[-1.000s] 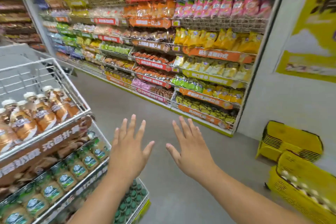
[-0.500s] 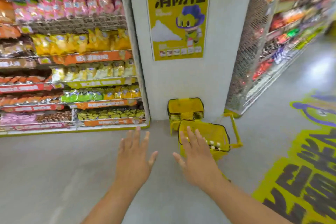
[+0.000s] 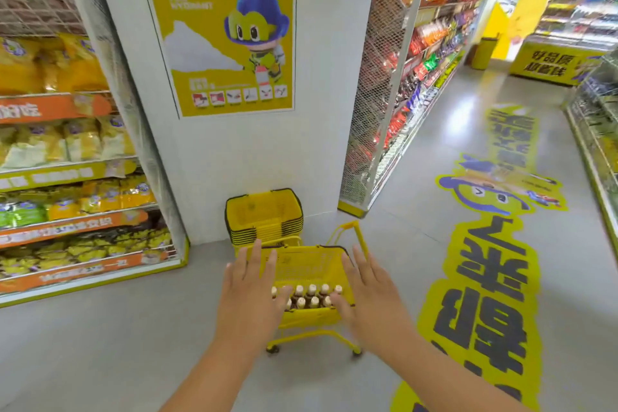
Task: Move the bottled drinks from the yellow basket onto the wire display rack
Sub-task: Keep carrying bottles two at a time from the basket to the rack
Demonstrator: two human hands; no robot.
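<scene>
Yellow basket (image 3: 311, 269) on a wheeled yellow frame, standing on the grey floor (image 3: 100, 344) in front of the white pillar (image 3: 321, 144). Bottled drinks (image 3: 309, 296) upright in two rows against the near wall of the basket, pale caps up, dark contents; count partly hidden by the hands, probably around ten. Far half of the basket bare mesh. Long handle (image 3: 351, 234) raised at the far right corner. Stack of nested yellow baskets (image 3: 264, 214) just behind, against the foot of the pillar, nothing visible inside the top one.

Left hand (image 3: 249, 294) palm down over the near left corner of the basket, fingers straight and spread, holding nothing, thumb tip over the nearest caps. Right hand (image 3: 371, 291) palm down over the near right corner, fingers likewise straight and apart, nothing held, thumb pointing inward toward the bottles. Contact with bottles or rim not determinable from this angle. Both forearms extended from the bottom edge of the view.

Snack shelving (image 3: 67, 177) along the left side, its yellow base edge well apart from the basket. Mesh-sided shelving (image 3: 384, 110) to the right of the pillar. Open aisle floor to the right (large yellow floor graphic (image 3: 485, 278) just beside the basket). Wire display rack not in view.
</scene>
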